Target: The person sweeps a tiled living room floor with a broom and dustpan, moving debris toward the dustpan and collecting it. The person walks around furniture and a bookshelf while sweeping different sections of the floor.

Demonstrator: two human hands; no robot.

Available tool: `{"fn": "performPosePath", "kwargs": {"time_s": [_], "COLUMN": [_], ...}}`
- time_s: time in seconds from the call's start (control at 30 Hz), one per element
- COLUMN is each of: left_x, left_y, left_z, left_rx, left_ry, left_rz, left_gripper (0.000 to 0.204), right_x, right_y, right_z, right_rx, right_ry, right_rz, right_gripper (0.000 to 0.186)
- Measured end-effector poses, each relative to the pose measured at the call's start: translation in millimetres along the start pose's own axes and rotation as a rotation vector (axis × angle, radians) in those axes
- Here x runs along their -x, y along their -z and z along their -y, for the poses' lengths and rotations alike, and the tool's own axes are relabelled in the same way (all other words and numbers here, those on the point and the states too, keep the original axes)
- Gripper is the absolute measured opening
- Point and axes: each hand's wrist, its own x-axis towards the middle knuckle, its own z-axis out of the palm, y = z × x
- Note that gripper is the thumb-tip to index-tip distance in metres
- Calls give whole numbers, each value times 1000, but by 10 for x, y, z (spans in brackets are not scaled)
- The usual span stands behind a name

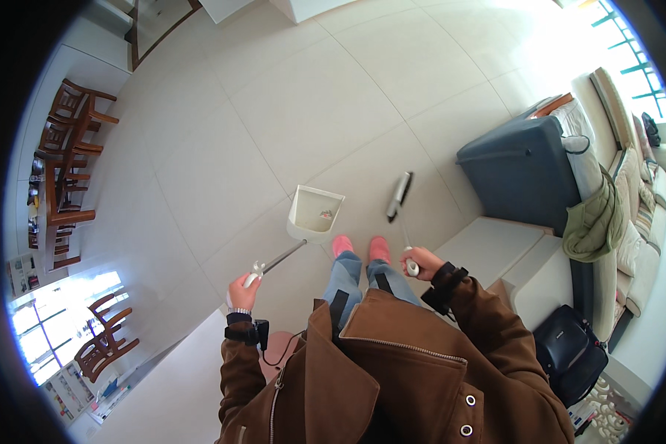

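My left hand [243, 290] grips the white end of the long handle on a cream dustpan [311, 229]. The pan is down by the floor, ahead and left of my pink shoes, with a small bit of litter [325, 214] inside it. Closed round the white handle of a brush [399, 197] is my right hand [423, 263]. The brush's head, pale with dark bristles, is to the right of the dustpan and apart from it. Whether the bristles touch the floor I cannot tell.
Pale tiles [274, 111] cover the floor. On the right are a dark blue-grey bin-like box [522, 174], a low white cabinet [488, 248], a cushioned sofa [644, 244] and a black bag [570, 348]. Wooden chairs [111, 337] and a table [48, 192] stand at the left.
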Motion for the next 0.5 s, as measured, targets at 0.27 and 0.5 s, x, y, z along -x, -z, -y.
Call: {"fn": "performPosePath", "kwargs": {"time_s": [0.27, 0.5], "left_x": [-195, -342], "left_y": [28, -65], "left_z": [139, -116], "left_rx": [42, 53], "left_ry": [-29, -27], "left_rz": [-71, -100], "left_gripper": [37, 39], "right_x": [324, 817], "right_y": [107, 873], "right_z": [887, 1333], "right_rx": [-185, 169], "right_ry": [39, 232], "right_rz": [206, -127], "right_gripper": [18, 9]}}
